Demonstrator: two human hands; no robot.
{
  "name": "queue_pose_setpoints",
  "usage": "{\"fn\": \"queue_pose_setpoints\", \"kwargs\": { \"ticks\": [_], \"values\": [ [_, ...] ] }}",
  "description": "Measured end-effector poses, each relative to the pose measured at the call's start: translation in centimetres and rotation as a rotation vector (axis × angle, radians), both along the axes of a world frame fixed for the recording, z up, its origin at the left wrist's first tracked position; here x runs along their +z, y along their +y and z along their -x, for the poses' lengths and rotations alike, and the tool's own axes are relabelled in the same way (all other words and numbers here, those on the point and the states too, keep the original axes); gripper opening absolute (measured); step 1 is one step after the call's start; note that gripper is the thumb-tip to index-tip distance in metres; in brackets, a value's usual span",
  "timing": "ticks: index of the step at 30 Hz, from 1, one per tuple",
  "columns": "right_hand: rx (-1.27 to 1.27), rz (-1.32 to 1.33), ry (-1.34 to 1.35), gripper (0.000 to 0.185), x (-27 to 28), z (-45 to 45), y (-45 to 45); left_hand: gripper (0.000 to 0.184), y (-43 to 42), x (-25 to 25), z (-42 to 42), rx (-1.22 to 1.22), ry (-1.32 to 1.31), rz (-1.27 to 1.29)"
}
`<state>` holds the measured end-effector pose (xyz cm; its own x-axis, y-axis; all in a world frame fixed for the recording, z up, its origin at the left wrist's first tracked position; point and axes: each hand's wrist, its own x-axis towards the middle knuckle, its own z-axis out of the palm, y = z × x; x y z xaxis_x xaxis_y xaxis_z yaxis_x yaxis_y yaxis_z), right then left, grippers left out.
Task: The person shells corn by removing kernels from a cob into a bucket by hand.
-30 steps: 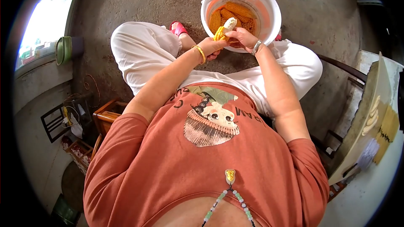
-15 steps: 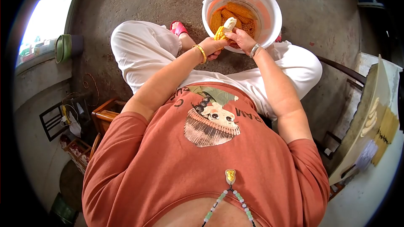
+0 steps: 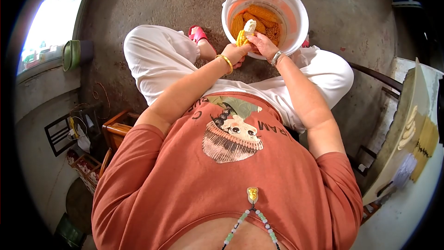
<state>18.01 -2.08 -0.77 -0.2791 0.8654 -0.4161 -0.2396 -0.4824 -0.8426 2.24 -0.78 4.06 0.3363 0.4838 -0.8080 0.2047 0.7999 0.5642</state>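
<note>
A partly shelled corn cob (image 3: 249,27) is held over the near rim of a white bucket (image 3: 301,23). Its upper end is bare and pale, while yellow kernels still cover the lower part. My left hand (image 3: 235,54), with a gold bangle at the wrist, is closed around the lower end. My right hand (image 3: 263,46), wearing a silver bracelet, is closed with its thumb and fingers pressed against the kernels. Inside the bucket lie several yellow corn ears (image 3: 264,13) and loose kernels (image 3: 273,32). The fingertips on the cob are partly hidden.
The bucket stands on a concrete floor (image 3: 162,0) between my bent legs. To the left are a wooden chair (image 3: 118,132) and a green container (image 3: 71,55) beneath a window. A board-like piece of furniture (image 3: 393,148) stands at right.
Both hands and the cob have shifted very slightly, with the bare tip moving a little left and down. The grip on the cob stays much the same.
</note>
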Motion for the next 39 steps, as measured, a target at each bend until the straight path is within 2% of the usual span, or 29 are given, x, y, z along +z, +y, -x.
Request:
{"fn": "queue_pose_setpoints", "kwargs": {
  "ticks": [3, 6, 7, 10, 14, 18, 21, 24, 33, 39],
  "values": [
    [-0.038, 0.059, -0.059, 0.033, 1.8, 0.2, -0.1, 0.029, -0.2, -0.3, 0.1, -0.014, 0.016, -0.039],
    [0.074, -0.337, -0.974, 0.024, 3.9, -0.5, 0.0, 0.032, -0.1, -0.3, -0.3, -0.051, 0.11, -0.084],
    [-0.079, -0.412, -0.931, 0.016, 4.7, -0.4, -0.3, 0.033, -0.2, -0.4, -0.4, -0.06, 0.123, -0.089],
    [-0.011, -0.628, -0.863, 0.013, 5.8, -1.1, -0.4, 0.036, -0.1, -0.3, -0.6, -0.08, 0.152, -0.102],
    [0.062, -0.717, -0.883, 0.009, 5.3, -1.6, -0.1, 0.036, -0.2, -0.2, -0.7, -0.082, 0.172, -0.127],
    [0.158, -0.659, -0.885, 0.013, 5.1, -1.9, 0.2, 0.046, -0.1, -1.1, -0.5, -0.207, 0.295, -0.227],
    [0.214, -0.608, -0.936, 0.017, 5.2, -2.1, 0.1, 0.054, 0.1, -1.4, -0.5, -0.458, 0.528, -0.499],
    [0.209, -0.533, -1.009, 0.022, 5.3, -1.4, -0.2, 0.057, 0.1, -0.4, -0.5, -0.532, 0.617, -0.58],
    [0.073, -0.315, -1.036, 0.029, 4.4, 0.5, -0.5, 0.05, 0.3, 1.0, -0.8, -0.591, 0.84, -0.757],
    [-0.021, -0.188, -1.04, 0.032, 3.3, 0.0, 0.0, 0.05, 0.9, 1.2, 0.2, -0.691, 0.881, -0.975]
  ]
}}
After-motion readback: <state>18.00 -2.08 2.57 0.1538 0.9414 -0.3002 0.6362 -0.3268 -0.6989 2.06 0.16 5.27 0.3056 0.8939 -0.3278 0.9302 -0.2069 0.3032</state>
